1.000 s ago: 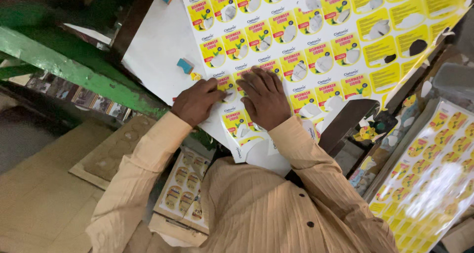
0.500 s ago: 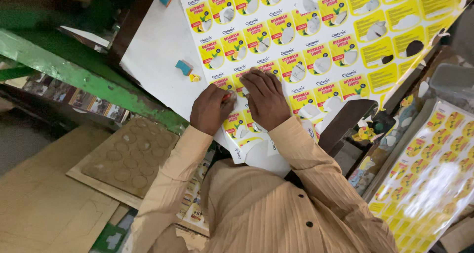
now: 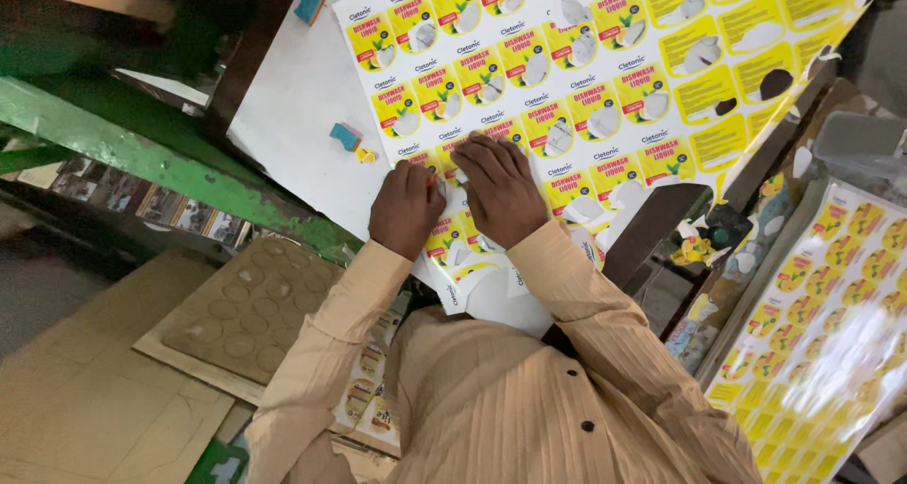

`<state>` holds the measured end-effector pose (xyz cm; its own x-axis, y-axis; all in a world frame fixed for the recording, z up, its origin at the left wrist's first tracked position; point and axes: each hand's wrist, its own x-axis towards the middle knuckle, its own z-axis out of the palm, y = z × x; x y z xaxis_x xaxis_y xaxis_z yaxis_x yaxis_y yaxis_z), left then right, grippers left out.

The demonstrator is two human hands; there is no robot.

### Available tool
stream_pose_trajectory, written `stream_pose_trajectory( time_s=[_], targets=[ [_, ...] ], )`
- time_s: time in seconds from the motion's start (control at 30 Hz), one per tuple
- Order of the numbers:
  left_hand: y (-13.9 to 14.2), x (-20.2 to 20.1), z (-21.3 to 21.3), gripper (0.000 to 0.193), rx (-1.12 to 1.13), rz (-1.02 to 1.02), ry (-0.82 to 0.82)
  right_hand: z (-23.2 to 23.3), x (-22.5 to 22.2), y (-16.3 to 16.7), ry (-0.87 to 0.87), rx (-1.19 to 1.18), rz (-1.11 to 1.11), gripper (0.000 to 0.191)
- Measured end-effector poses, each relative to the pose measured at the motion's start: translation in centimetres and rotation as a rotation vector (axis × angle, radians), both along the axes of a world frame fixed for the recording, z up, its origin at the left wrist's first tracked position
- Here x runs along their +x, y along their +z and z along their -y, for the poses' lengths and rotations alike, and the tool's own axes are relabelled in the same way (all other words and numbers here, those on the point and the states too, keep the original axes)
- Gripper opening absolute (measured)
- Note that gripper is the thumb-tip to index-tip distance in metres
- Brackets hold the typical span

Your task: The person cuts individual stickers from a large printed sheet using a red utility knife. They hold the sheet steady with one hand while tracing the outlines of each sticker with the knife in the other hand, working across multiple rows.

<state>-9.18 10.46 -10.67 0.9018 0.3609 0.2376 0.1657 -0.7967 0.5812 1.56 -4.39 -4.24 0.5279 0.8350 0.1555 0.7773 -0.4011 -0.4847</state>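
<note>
Left hand curled into a loose fist, knuckles up, resting on the near edge of a big printed label sheet; whatever may lie inside the fist hidden. Right hand just beside it, touching, flat on the same sheet with fingers stretched and close together, pressing down, gripping nothing. Sheet yellow and white, rows of labels, spread over a white table. Small blue block on the table left of the hands, a second blue block farther up. Green beam at left. Another yellow sheet under shiny plastic at right. Brown punched board below left.
</note>
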Motion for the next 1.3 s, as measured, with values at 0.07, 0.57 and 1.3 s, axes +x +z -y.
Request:
stream_pose_trajectory(
  time_s=[0.07,0.57,1.3],
  targets=[
    [0.3,-0.7,-1.2,0.013,-0.297,0.033,-0.027,0.0,0.1,0.0,0.002,0.002,-0.004,0.046],
    [4.5,-8.3,-7.3,0.026,-0.715,-0.444,-0.185,0.2,-0.1,0.4,0.018,0.019,0.004,0.035],
    [4.2,1.5,-0.2,0.020,-0.237,-0.203,0.059,-0.3,2.8,0.0,-0.035,0.004,0.054,0.043]
  ],
)
